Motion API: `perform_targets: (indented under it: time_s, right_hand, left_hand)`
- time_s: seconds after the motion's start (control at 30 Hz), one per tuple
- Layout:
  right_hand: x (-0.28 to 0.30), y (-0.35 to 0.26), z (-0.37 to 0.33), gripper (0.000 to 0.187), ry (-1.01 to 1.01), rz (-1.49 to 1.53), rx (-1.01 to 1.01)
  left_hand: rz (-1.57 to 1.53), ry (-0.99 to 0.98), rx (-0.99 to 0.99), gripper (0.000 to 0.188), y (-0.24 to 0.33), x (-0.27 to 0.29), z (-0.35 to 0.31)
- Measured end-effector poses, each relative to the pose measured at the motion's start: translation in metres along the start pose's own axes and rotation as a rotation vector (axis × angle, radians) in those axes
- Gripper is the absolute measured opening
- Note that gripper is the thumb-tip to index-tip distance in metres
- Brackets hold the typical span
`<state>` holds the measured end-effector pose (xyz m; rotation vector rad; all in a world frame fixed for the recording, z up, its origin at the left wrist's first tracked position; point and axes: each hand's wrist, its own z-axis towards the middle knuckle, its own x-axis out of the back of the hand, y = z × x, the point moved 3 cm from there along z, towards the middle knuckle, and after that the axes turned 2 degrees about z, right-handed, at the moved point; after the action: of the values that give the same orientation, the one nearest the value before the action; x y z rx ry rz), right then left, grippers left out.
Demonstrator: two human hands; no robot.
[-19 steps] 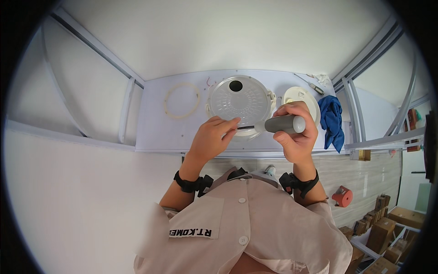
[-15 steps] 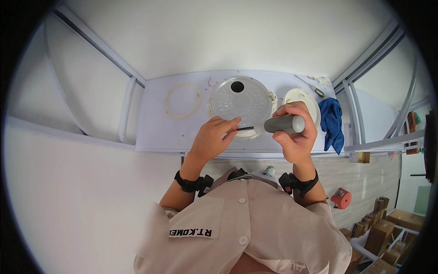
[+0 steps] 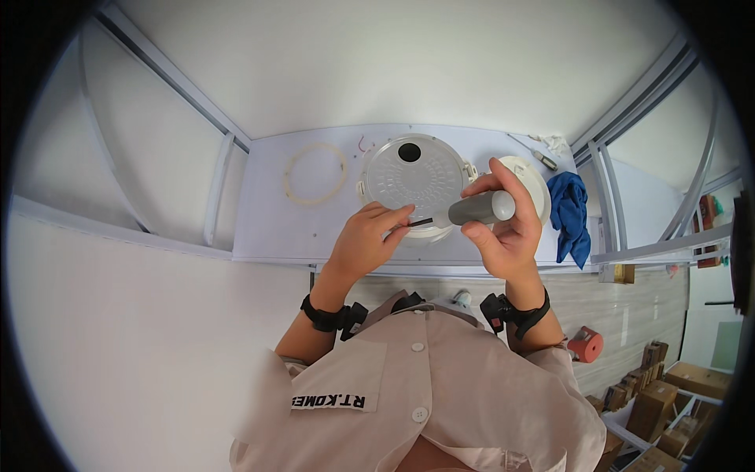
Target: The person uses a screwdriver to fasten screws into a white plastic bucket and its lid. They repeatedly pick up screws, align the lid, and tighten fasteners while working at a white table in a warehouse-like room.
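My right hand [image 3: 515, 236] holds a screwdriver [image 3: 478, 209] by its thick grey handle with a pale end cap. The forefinger is raised off the handle, while the thumb lies along its near side. The dark shaft points left to my left hand [image 3: 366, 240], whose thumb and forefinger are closed around its tip. Whether a small part sits between those fingertips is hidden. Beneath and beyond the hands lies a round, light grey lid-like piece [image 3: 417, 169] with a black round spot near its far edge. Its near rim is partly covered by my fingers.
On the white table [image 3: 271, 236], a cream ring [image 3: 292, 191] lies at left. A round white part [image 3: 539, 189], a blue cloth [image 3: 569, 212] and another screwdriver [image 3: 544, 160] lie at right. Metal frame posts stand at both sides. A red stool-like object [image 3: 586, 344] and cardboard boxes [image 3: 653, 409] are lower right.
My right hand's forefinger has lifted and straightened away from the handle. The handle has shifted slightly left and its end tilted farther away. My left hand stays nearly still.
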<state>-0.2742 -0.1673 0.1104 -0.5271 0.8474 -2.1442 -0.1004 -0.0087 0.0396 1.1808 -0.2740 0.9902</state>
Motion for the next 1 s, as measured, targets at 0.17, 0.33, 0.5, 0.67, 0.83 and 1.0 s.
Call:
perform_targets:
  time_s: [0.17, 0.33, 0.5, 0.67, 0.83, 1.0]
  right_hand:
    - [-0.002, -0.003, 0.006, 0.089, -0.079, -0.007, -0.022]
    - [-0.008, -0.007, 0.019, 0.081, -0.175, -0.088, 0.093]
    - [-0.016, -0.016, 0.027, 0.075, -0.286, -0.072, 0.055]
    - [-0.017, -0.027, 0.043, 0.064, -0.317, -0.175, 0.128]
    - [-0.016, -0.018, 0.036, 0.066, -0.246, -0.324, 0.203]
    - [-0.020, -0.023, 0.039, 0.065, -0.169, -0.291, 0.231]
  left_hand:
    - [-0.001, -0.002, 0.001, 0.038, -0.001, -0.001, -0.001]
    - [0.025, 0.019, -0.017, 0.039, -0.002, -0.001, 0.000]
    - [0.015, 0.016, -0.014, 0.036, 0.000, 0.000, 0.000]
    - [0.039, -0.012, 0.007, 0.034, 0.000, 0.001, -0.002]
    - [0.026, 0.014, -0.002, 0.035, -0.001, 0.000, -0.003]
    - [-0.004, 0.058, -0.020, 0.032, 0.001, 0.000, -0.002]
